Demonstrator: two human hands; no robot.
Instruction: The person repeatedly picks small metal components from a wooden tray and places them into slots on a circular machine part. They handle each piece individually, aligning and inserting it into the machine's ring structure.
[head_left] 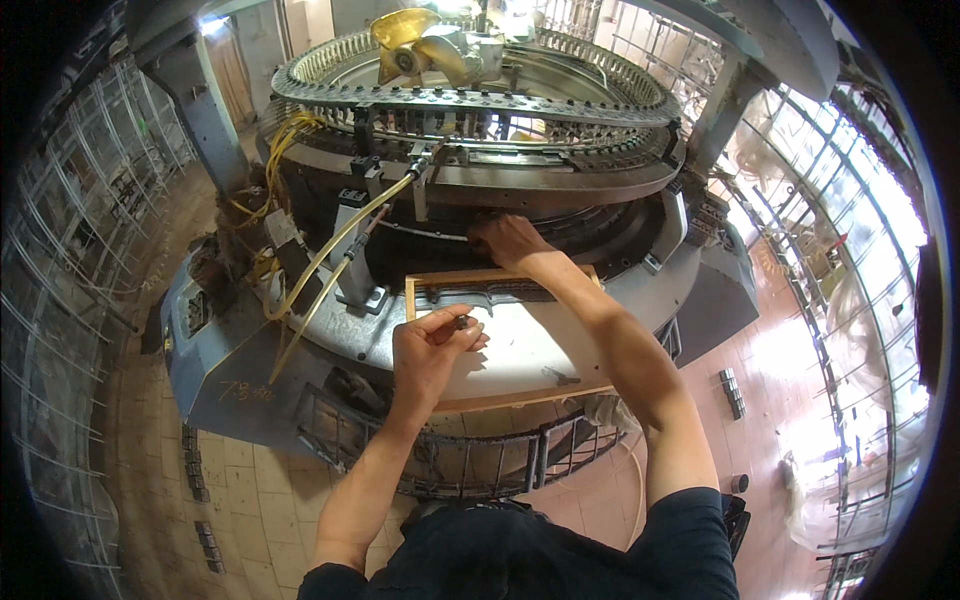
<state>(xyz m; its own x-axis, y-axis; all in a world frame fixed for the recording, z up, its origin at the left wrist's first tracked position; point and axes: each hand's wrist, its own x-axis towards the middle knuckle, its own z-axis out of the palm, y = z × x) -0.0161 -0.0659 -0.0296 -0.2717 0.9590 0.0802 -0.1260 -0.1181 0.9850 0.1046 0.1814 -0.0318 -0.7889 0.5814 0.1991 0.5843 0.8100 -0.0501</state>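
My left hand (425, 350) is over a wood-framed white tray (510, 375), its thumb and fingers pinched round a small dark metal piece (463, 322). My right hand (510, 243) reaches past the tray's far edge, into the shadowed gap below the ring of a large circular knitting machine (470, 175). Its fingers are bent against the dark inner part, and whatever they may grip is hidden. Thin dark metal pieces (490, 292) lie in a row along the tray's far side. One more small metal part (562, 377) rests near its front edge.
Yellow hoses (335, 245) run down beside a metal bracket (358, 240) left of the tray. A yellow fan (410, 50) sits above the machine. Dark railing (480, 462) curves below the tray. Dark block strips (732, 393) lie on the tiled floor, and wire racks stand on both sides.
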